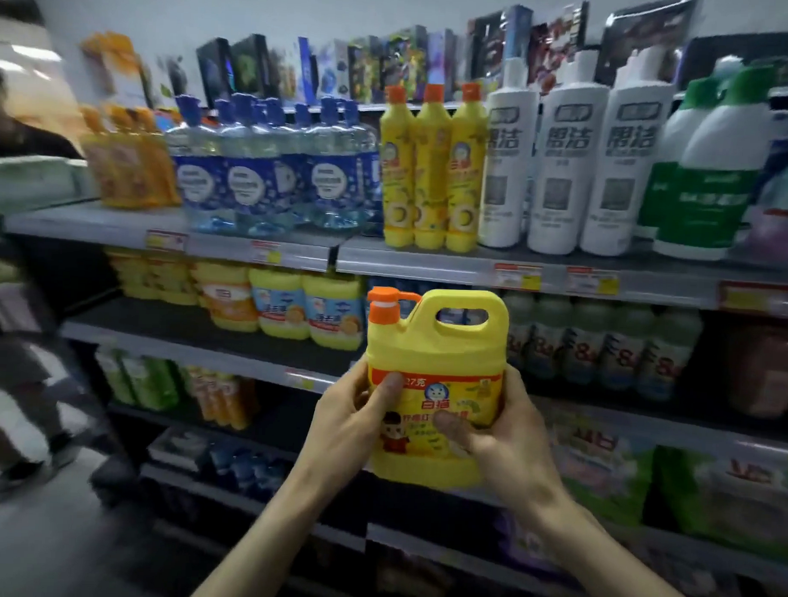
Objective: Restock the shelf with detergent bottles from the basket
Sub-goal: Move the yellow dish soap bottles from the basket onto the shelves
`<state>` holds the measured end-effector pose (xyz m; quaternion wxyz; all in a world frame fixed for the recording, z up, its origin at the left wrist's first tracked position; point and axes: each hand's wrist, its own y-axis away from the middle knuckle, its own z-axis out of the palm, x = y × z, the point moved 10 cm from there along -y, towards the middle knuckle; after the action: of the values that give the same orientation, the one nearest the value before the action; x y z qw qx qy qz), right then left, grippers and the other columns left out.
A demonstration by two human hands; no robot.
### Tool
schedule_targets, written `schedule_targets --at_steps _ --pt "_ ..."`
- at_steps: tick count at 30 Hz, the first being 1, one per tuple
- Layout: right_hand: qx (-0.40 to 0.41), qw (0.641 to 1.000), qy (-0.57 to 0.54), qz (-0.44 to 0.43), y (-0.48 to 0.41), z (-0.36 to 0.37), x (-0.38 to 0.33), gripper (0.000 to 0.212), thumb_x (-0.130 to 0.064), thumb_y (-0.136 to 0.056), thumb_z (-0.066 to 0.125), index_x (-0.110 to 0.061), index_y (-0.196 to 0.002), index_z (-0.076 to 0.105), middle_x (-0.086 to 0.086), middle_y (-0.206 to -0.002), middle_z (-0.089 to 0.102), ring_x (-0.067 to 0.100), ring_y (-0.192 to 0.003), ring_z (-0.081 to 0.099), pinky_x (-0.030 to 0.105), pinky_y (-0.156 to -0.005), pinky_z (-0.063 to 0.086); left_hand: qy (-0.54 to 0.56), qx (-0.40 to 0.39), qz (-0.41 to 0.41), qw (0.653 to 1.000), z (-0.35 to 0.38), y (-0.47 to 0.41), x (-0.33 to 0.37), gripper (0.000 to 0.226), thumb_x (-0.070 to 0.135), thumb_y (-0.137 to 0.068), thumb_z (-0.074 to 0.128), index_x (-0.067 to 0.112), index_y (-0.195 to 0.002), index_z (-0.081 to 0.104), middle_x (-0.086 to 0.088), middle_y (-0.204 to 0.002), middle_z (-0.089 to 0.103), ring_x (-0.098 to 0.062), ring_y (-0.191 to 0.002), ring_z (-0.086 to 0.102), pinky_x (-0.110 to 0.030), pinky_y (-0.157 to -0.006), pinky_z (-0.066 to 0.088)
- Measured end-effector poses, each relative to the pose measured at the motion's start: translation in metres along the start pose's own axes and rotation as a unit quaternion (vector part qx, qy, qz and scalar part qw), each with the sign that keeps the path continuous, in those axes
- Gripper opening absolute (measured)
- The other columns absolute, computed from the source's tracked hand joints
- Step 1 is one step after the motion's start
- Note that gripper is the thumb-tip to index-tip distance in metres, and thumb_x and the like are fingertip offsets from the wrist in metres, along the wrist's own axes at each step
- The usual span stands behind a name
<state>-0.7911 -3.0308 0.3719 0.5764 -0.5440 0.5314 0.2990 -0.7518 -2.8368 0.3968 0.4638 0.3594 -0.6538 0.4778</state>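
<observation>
A yellow detergent jug [435, 344] with an orange pump cap and a moulded handle is held upright in front of the shelves. My left hand [352, 422] grips its left side, thumb on the label. My right hand [503, 440] grips its right side, thumb across the lower label. The jug hovers level with the second shelf [194, 336], where similar yellow jugs [307, 308] stand just to its left. The basket is out of view.
The top shelf [429, 259] carries blue bottles [271, 169], slim yellow bottles [432, 165], white bottles [562, 156] and green-capped ones [709, 175]. Green bottles [605, 346] stand right of the jug. A person's legs [18, 401] are in the aisle at left.
</observation>
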Motion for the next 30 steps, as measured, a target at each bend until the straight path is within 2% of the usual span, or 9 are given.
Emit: schedule_targets --at_steps 9,16,19,26,30 --pt "-0.122 0.987 -0.034 -0.104 -0.086 0.109 -0.060 0.084 -0.050 -0.073 0.091 -0.032 -0.145 0.050 -0.016 -0.121 0.073 0.003 -0.109 0.072 0.039 -0.091 0.064 -0.044 0.163 0.040 0.985 -0.108 -0.016 0.051 0.031 0.023 -0.106 0.056 0.013 -0.134 0.065 0.001 -0.116 0.079 -0.015 -0.107 0.076 -0.025 -0.083 0.061" --pt "-0.203 0.964 -0.072 -0.159 -0.129 0.188 -0.100 0.074 -0.048 -0.076 0.090 -0.030 -0.138 0.055 -0.016 -0.116 0.074 -0.001 -0.104 0.072 0.029 -0.086 0.064 -0.087 0.263 0.053 0.960 -0.174 -0.018 0.078 0.029 0.025 -0.106 0.056 0.014 -0.131 0.066 0.005 -0.113 0.080 -0.011 -0.104 0.076 -0.022 -0.082 0.060" --pt "-0.232 0.953 -0.089 -0.171 -0.138 0.225 -0.115 0.075 -0.050 -0.076 0.090 -0.029 -0.139 0.054 -0.012 -0.118 0.074 0.004 -0.106 0.073 0.034 -0.087 0.064 -0.109 0.307 0.050 0.944 -0.208 -0.014 0.081 0.029 0.033 -0.105 0.057 0.021 -0.129 0.067 0.007 -0.114 0.079 -0.011 -0.107 0.076 -0.026 -0.086 0.062" --pt "-0.255 0.941 -0.122 -0.187 -0.155 0.313 -0.143 0.080 -0.047 -0.072 0.091 -0.026 -0.139 0.054 -0.012 -0.117 0.074 0.006 -0.106 0.073 0.035 -0.088 0.065 -0.158 0.326 0.045 0.931 -0.296 -0.018 0.081 0.035 0.049 -0.101 0.055 0.032 -0.131 0.063 0.011 -0.119 0.077 -0.009 -0.111 0.073 -0.041 -0.097 0.060" --pt "-0.257 0.935 -0.123 -0.209 -0.165 0.371 -0.162 0.078 -0.036 -0.074 0.093 -0.021 -0.139 0.053 -0.019 -0.111 0.074 0.001 -0.101 0.073 0.023 -0.082 0.063 -0.162 0.310 0.049 0.936 -0.357 -0.025 0.076 0.041 0.057 -0.102 0.052 0.036 -0.136 0.058 0.013 -0.124 0.075 -0.007 -0.117 0.071 -0.043 -0.102 0.057"
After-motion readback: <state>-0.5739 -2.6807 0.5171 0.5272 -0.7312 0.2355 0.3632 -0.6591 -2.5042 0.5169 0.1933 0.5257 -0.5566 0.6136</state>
